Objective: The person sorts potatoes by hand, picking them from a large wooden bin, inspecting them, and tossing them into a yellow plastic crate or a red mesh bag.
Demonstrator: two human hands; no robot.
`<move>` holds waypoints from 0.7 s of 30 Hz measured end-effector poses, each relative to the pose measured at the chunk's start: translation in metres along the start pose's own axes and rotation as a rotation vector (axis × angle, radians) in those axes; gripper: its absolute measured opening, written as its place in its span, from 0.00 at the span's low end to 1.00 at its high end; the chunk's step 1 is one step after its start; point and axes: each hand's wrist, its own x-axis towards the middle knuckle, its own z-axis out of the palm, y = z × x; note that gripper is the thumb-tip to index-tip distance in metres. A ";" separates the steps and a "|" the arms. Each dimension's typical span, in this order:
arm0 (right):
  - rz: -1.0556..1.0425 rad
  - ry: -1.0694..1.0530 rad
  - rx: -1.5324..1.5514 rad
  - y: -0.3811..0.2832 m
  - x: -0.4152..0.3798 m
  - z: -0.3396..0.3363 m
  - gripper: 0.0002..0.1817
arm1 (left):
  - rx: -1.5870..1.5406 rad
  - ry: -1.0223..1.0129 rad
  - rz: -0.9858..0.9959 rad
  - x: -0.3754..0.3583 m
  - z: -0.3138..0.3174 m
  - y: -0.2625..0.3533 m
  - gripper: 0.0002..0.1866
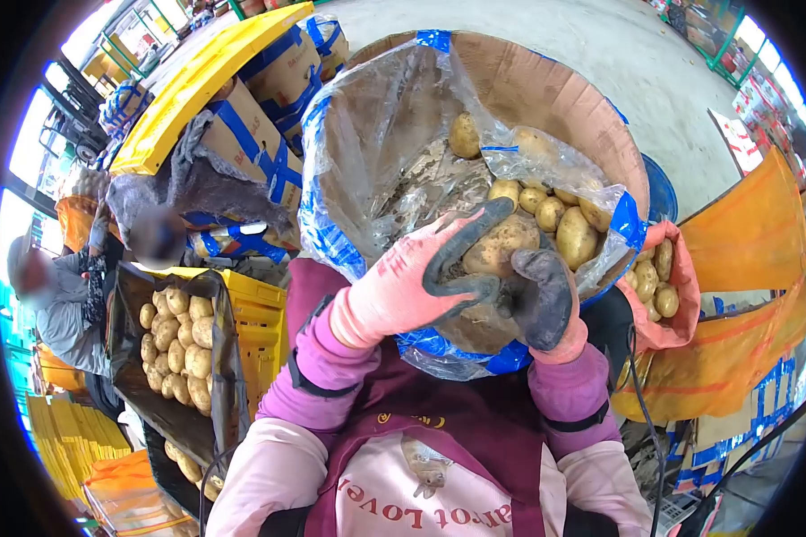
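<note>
My left hand, in a pink glove with a dark grey palm, curls its thumb and fingers around a large potato. From the other side my right hand, gloved the same way, touches that potato with bent fingers; its palm side is hidden. Both hands are over a big round cardboard bin lined with clear plastic and blue tape. Several potatoes lie heaped in its right part, partly under plastic. A lone potato rests farther back on the dirt-covered lining.
At left, a black-lined yellow crate holds several potatoes. A pink sack of potatoes stands at right beside orange mesh sacks. Taped boxes and a yellow board are back left. A person is at far left.
</note>
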 end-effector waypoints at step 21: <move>-0.516 -0.029 -0.693 0.007 0.008 -0.003 0.41 | -0.295 0.125 -0.297 -0.012 0.001 -0.019 0.33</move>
